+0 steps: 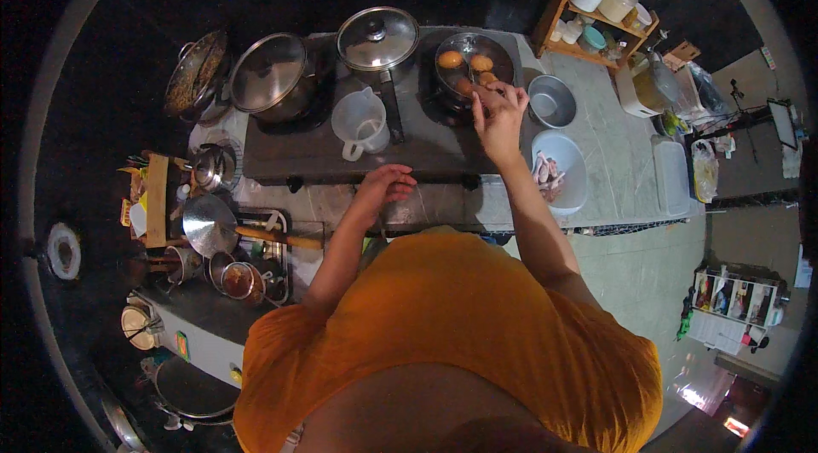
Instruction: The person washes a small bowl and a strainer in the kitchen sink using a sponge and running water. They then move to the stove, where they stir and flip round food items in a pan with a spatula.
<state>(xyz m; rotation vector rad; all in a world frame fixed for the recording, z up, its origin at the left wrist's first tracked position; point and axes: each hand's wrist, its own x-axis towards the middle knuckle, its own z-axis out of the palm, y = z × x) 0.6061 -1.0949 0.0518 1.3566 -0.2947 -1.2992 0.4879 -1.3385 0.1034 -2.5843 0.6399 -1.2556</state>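
My right hand (501, 117) reaches over the near rim of a dark round pan (509, 63) on the right side of the stove. Several brown eggs (450, 59) lie in the pan. One darker brown egg (464, 87) is close to my fingertips, and the picture does not settle whether they grip it. Empty and loosely spread, my left hand (386, 188) hovers at the stove's front edge. Just beyond it stands a translucent plastic measuring jug (359, 120). A lidded saucepan (377, 44) with a black handle sits behind the jug.
A large lidded pot (271, 76) occupies the stove's left side. Right of the stove are a metal bowl (552, 101) and a pale basin (578, 188) holding raw meat pieces (548, 175). A wooden shelf (556, 12) with jars stands behind. Pans and a strainer (239, 280) crowd the left.
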